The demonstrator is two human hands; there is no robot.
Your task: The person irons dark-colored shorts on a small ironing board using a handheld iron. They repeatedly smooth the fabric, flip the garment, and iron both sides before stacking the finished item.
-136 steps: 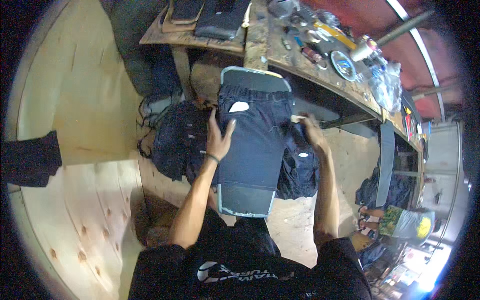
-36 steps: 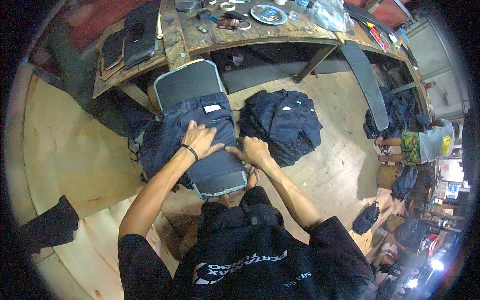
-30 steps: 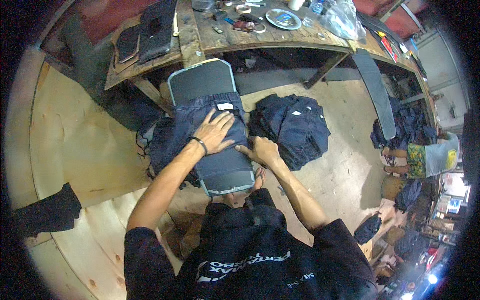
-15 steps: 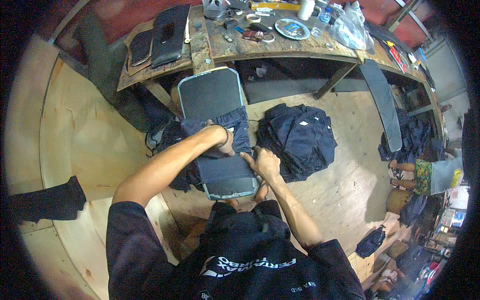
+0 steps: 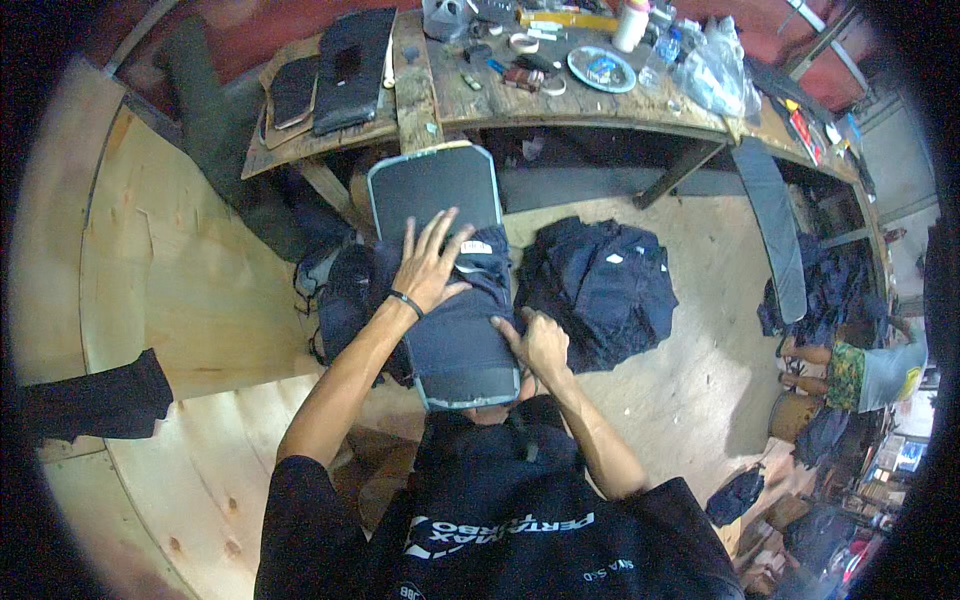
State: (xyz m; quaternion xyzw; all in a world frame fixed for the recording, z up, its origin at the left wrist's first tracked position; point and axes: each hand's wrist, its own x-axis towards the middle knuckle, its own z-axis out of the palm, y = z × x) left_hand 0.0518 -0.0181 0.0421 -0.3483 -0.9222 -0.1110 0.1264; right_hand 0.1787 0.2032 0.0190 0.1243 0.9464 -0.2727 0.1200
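Observation:
A long dark board (image 5: 432, 185) with a pale rim and cut corners juts out from the workbench. A navy garment (image 5: 462, 345) is drawn around its middle and near part, with a small white label (image 5: 473, 247) near the garment's far edge. My left hand (image 5: 432, 265) lies flat on the cloth, fingers spread and their tips by the garment's far edge. At the board's right side my right hand (image 5: 540, 342) grips the garment's edge, thumb on top; the curled fingers are partly hidden.
A pile of navy garments (image 5: 598, 290) lies right of the board; more cloth hangs at its left. The workbench (image 5: 480, 98) carries tape rolls, a round blue-rimmed dish (image 5: 600, 70), bottles and plastic bags. Another narrow board (image 5: 772, 230) juts out at right, near another person (image 5: 845, 375).
My left hand has gone from a bunched hold on the cloth to lying flat with fingers spread. The folded far part of the garment now lies smoother. My right hand stays at the edge.

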